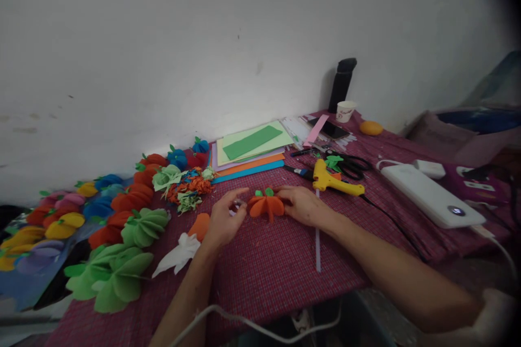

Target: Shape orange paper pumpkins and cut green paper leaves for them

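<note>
Head view: an orange paper pumpkin [266,206] sits on the checked red cloth [264,265] between a person's hands. The right hand [303,206] pinches its right side with curled fingers. The left hand [225,222] is half open just beside its left edge, forefinger out, holding nothing. A yellow glue gun [334,181] lies behind the right hand, with finished paper fruits [109,276] piled at left.

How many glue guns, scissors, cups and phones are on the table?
Glue guns: 1
Scissors: 1
Cups: 1
Phones: 1
Total: 4
</note>
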The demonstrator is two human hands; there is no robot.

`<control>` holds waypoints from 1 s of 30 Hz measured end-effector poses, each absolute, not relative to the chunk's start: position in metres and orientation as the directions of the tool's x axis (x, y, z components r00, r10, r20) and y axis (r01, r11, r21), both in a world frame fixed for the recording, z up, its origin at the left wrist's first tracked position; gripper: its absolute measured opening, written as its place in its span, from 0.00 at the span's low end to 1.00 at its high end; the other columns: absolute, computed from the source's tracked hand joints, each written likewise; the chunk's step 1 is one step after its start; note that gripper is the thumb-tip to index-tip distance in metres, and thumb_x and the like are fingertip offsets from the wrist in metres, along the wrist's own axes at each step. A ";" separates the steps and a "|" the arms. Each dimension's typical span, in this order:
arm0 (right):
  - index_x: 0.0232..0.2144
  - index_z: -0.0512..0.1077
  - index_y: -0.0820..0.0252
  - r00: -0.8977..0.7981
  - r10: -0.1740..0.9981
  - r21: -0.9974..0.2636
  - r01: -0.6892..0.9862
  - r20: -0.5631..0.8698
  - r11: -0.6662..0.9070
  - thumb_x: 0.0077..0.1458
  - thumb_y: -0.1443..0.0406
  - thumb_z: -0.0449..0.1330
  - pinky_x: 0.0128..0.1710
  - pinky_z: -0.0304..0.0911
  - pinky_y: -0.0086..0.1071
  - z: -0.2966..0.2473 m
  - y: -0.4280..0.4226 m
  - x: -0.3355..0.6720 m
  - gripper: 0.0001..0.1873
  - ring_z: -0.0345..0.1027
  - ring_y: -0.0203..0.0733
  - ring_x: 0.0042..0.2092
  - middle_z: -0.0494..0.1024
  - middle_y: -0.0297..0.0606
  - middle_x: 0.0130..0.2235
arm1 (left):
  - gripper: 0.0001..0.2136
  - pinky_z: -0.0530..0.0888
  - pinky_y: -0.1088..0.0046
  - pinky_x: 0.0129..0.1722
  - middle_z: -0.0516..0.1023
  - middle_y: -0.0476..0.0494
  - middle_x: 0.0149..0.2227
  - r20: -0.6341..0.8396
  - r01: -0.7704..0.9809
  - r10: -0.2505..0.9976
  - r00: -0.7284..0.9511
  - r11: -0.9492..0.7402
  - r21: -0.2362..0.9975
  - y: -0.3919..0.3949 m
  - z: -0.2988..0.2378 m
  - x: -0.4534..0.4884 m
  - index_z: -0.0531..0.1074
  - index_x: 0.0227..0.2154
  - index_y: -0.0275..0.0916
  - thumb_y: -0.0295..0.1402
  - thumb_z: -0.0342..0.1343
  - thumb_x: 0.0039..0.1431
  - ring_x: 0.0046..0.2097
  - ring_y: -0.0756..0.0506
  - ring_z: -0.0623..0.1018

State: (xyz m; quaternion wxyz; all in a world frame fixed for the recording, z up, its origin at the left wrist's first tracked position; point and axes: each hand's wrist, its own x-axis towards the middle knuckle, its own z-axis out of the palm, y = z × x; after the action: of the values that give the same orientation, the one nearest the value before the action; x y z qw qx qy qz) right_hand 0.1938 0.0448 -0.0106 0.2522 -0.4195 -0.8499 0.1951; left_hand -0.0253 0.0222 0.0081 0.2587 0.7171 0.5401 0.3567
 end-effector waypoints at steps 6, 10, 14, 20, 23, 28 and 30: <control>0.34 0.75 0.55 -0.525 0.808 -0.575 0.587 0.267 0.570 0.50 0.69 0.55 0.41 0.61 0.29 -0.011 0.045 0.194 0.11 0.69 0.39 0.43 0.75 0.36 0.42 | 0.13 0.70 0.74 0.33 0.77 0.46 0.37 0.253 0.625 0.958 0.136 -0.281 0.728 0.027 -0.002 -0.029 0.71 0.42 0.41 0.31 0.50 0.53 0.34 0.49 0.75; 0.35 0.75 0.56 -0.520 0.811 -0.574 0.590 0.267 0.568 0.50 0.68 0.55 0.40 0.61 0.29 -0.011 0.046 0.194 0.11 0.69 0.38 0.41 0.75 0.36 0.42 | 0.12 0.71 0.74 0.33 0.78 0.46 0.36 0.245 0.609 0.960 0.137 -0.276 0.743 0.029 -0.005 -0.030 0.72 0.40 0.40 0.33 0.52 0.53 0.34 0.49 0.75; 0.34 0.75 0.57 -0.514 0.816 -0.569 0.599 0.266 0.563 0.49 0.70 0.55 0.36 0.59 0.27 -0.011 0.047 0.195 0.11 0.69 0.36 0.37 0.76 0.35 0.39 | 0.11 0.71 0.75 0.34 0.78 0.46 0.35 0.246 0.596 0.959 0.137 -0.278 0.754 0.029 -0.004 -0.029 0.72 0.38 0.39 0.33 0.54 0.51 0.34 0.49 0.75; 0.33 0.75 0.58 -0.500 0.820 -0.568 0.603 0.279 0.560 0.49 0.70 0.55 0.33 0.58 0.26 -0.011 0.046 0.195 0.10 0.67 0.35 0.34 0.76 0.35 0.37 | 0.13 0.71 0.74 0.35 0.78 0.46 0.36 0.218 0.585 0.962 0.163 -0.272 0.764 0.024 0.003 -0.026 0.72 0.39 0.40 0.33 0.56 0.49 0.34 0.49 0.75; 0.34 0.75 0.57 -0.507 0.815 -0.567 0.597 0.280 0.567 0.49 0.70 0.55 0.34 0.58 0.26 -0.011 0.046 0.195 0.11 0.68 0.35 0.35 0.76 0.35 0.37 | 0.16 0.71 0.72 0.36 0.77 0.45 0.38 0.216 0.586 0.959 0.186 -0.285 0.759 0.023 0.004 -0.026 0.70 0.42 0.41 0.34 0.58 0.48 0.36 0.47 0.75; 0.34 0.75 0.56 -0.506 0.812 -0.592 0.573 0.289 0.568 0.49 0.69 0.55 0.38 0.60 0.28 -0.011 0.047 0.195 0.10 0.68 0.37 0.39 0.76 0.35 0.39 | 0.22 0.70 0.68 0.41 0.75 0.43 0.44 0.233 0.608 0.947 0.221 -0.321 0.726 0.023 0.006 -0.026 0.68 0.47 0.43 0.36 0.60 0.46 0.42 0.45 0.74; 0.32 0.75 0.56 -0.501 0.811 -0.611 0.551 0.302 0.568 0.49 0.69 0.55 0.38 0.60 0.29 -0.010 0.046 0.193 0.10 0.68 0.37 0.39 0.76 0.36 0.39 | 0.24 0.69 0.66 0.44 0.73 0.43 0.47 0.251 0.600 0.936 0.245 -0.350 0.719 0.022 0.008 -0.025 0.66 0.48 0.43 0.36 0.60 0.45 0.46 0.44 0.73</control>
State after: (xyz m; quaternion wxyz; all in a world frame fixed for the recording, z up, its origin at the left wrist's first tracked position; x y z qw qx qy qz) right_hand 0.1927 0.0456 -0.0099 0.2893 -0.4069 -0.8369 0.2244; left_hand -0.0248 0.0218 0.0077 0.2487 0.7488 0.5130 0.3381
